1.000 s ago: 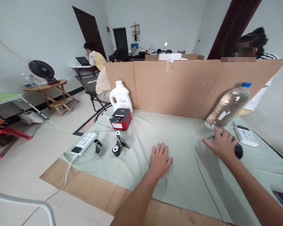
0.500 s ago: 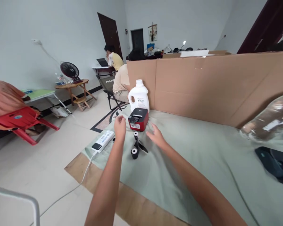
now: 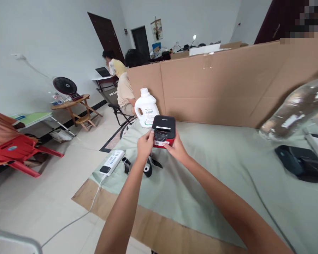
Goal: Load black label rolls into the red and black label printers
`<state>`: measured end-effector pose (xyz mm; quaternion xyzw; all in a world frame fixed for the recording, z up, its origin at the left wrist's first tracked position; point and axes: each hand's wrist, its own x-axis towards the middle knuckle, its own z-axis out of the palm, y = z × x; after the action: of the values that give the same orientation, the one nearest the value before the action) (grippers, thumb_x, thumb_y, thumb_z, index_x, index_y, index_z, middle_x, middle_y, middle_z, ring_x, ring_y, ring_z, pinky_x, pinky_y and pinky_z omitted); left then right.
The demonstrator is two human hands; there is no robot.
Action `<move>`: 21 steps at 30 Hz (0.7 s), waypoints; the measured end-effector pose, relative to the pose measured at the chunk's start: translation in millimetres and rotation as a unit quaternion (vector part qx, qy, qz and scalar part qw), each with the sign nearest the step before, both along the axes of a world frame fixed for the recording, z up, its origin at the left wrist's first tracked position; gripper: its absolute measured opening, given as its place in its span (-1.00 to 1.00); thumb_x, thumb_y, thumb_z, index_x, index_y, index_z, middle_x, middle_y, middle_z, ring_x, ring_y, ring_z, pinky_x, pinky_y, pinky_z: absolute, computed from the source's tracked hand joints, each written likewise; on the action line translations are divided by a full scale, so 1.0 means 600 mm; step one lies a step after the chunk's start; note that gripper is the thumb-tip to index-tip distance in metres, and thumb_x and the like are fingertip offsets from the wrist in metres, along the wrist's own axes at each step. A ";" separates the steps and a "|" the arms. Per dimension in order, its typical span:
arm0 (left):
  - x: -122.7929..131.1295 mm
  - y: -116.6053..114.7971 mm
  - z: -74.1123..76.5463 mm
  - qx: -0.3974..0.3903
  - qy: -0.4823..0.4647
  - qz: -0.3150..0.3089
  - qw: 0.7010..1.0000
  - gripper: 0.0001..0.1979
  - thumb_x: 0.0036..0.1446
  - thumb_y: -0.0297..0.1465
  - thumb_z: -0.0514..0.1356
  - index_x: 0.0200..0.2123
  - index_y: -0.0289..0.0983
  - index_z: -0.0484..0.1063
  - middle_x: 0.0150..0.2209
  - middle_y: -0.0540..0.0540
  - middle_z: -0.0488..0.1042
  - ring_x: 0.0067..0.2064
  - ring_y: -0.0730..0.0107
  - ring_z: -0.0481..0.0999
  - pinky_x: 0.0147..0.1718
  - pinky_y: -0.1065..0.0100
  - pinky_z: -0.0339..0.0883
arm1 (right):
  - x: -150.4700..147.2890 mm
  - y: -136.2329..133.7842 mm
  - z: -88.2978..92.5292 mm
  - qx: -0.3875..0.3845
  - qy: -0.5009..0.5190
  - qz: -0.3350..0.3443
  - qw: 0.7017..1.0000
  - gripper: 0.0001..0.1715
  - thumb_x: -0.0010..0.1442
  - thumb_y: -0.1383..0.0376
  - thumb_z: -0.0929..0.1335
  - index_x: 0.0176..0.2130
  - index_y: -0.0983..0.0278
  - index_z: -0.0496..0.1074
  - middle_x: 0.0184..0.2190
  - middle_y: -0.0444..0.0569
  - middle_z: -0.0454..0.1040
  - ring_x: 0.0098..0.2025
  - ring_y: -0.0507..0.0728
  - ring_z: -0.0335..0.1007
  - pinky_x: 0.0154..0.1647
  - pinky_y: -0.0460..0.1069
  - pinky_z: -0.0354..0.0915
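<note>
A small black-and-red label printer (image 3: 164,123) is held between my two hands, near the middle of the cloth. My left hand (image 3: 145,143) grips its left front corner. On the opposite side my right hand (image 3: 177,146) wraps the right front corner, thumb on the front face. Whether the printer's underside touches the cloth cannot be seen. Just below the hands lie rolls of black ribbon (image 3: 147,170) with a loose strip, partly covered by my left hand and forearm. A smaller dark roll (image 3: 125,164) stands left of that forearm.
A white jug (image 3: 147,111) stands behind the printer, before a tall cardboard panel (image 3: 201,91). A white power strip (image 3: 112,162) lies left, its cable running off the edge. Right are a dark device (image 3: 300,162) and a plastic-wrapped bundle (image 3: 291,113). Several people sit beyond.
Both hands have closed in on the printer and taken hold of it. The printer has shifted to the right, away from the jug. The view has turned slightly right.
</note>
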<state>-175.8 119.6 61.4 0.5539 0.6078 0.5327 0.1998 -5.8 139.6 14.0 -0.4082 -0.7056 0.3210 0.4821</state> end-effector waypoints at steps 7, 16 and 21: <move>0.264 -0.120 -0.058 0.080 -0.085 -0.101 0.988 -0.51 0.41 -0.16 -0.02 0.25 -0.23 0.40 0.25 -0.15 0.43 0.29 0.19 0.38 0.29 0.22 0.22 | 0.238 -0.176 -0.022 0.056 -0.060 -0.156 0.984 0.07 0.21 0.05 0.40 0.44 0.27 -0.17 0.36 0.27 0.15 0.34 0.39 0.19 0.30 0.31 0.21; 0.328 -0.133 -0.156 0.048 -0.114 -0.115 0.986 -0.47 0.40 -0.11 -0.02 0.27 -0.23 0.37 0.29 -0.15 0.38 0.32 0.18 0.35 0.33 0.17 0.20 | 0.323 -0.198 -0.103 0.100 -0.167 -0.213 0.958 0.07 0.25 -0.06 0.34 0.45 0.34 -0.17 0.27 0.36 0.29 0.27 0.48 0.29 0.18 0.39 0.32; 0.325 -0.129 -0.165 0.017 -0.127 -0.116 0.985 -0.52 0.39 -0.14 0.02 0.27 -0.17 0.38 0.28 -0.06 0.39 0.33 0.20 0.33 0.34 0.20 0.19 | 0.320 -0.198 -0.094 0.100 -0.175 -0.211 0.956 0.03 0.25 0.02 0.34 0.45 0.32 -0.16 0.27 0.33 0.29 0.28 0.46 0.27 0.19 0.36 0.33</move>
<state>19.3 42.1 -37.6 0.5517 0.4996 0.5827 0.3264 185.9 20.7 -42.4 -0.5475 -0.7050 0.0631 0.4465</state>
